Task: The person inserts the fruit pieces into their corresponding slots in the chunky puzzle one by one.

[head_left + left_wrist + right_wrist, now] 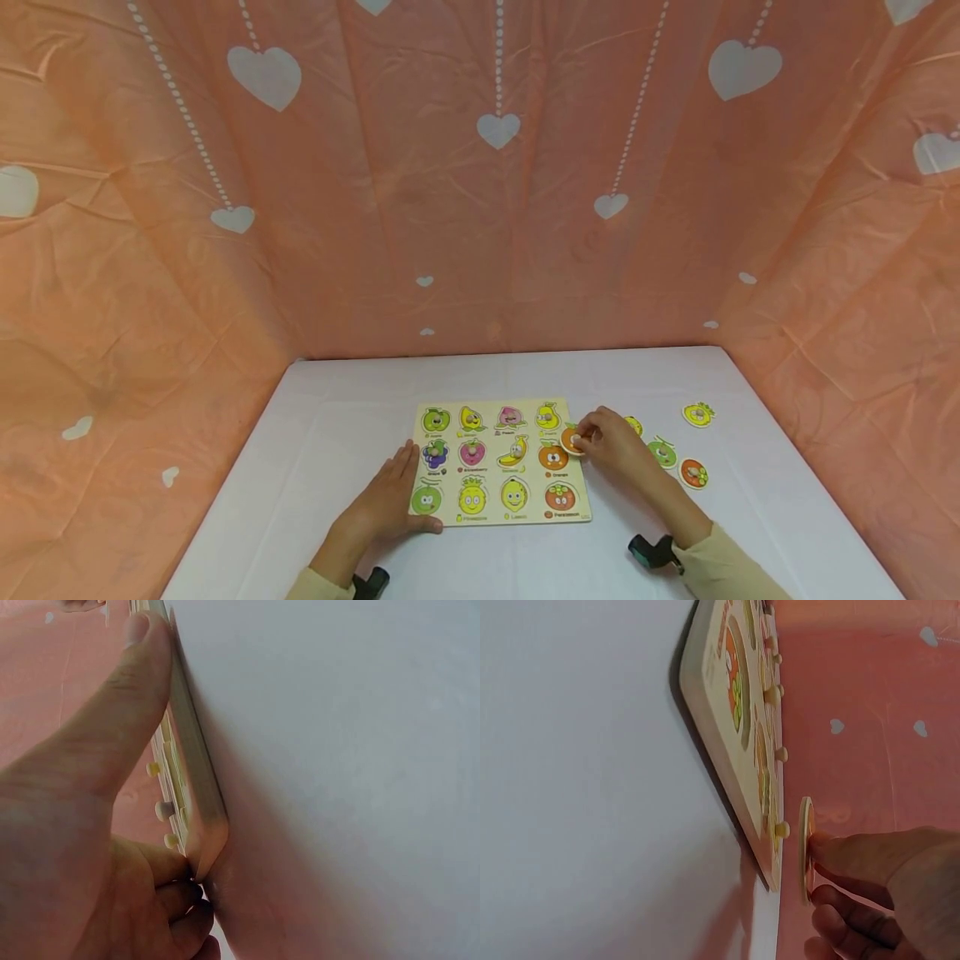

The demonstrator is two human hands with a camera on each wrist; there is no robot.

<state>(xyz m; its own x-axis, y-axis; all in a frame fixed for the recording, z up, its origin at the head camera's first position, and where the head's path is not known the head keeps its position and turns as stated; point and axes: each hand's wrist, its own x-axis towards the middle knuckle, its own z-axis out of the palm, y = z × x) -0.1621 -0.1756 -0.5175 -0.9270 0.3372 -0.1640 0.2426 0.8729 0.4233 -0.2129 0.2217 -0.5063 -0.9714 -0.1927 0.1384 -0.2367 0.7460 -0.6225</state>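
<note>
A pale wooden fruit puzzle board [492,479] lies flat on the white table. My left hand [386,496] rests at its near left corner, fingers extended along the left edge and thumb [112,712] along the near edge. My right hand [615,446] pinches a round orange fruit piece [570,440] between thumb and fingertips. The piece overlaps the board's right edge in the head view, beside the printed orange [553,456]. In the right wrist view the piece [805,847] stands apart from the board [716,750].
Right of the board lie a yellow pineapple piece [699,415], a green round piece [663,452] and a red-orange piece [694,473]. A yellow piece [634,425] is partly hidden by my right hand. Knobbed pieces sit in the board's upper rows. Orange cloth [495,250] with hearts surrounds the table.
</note>
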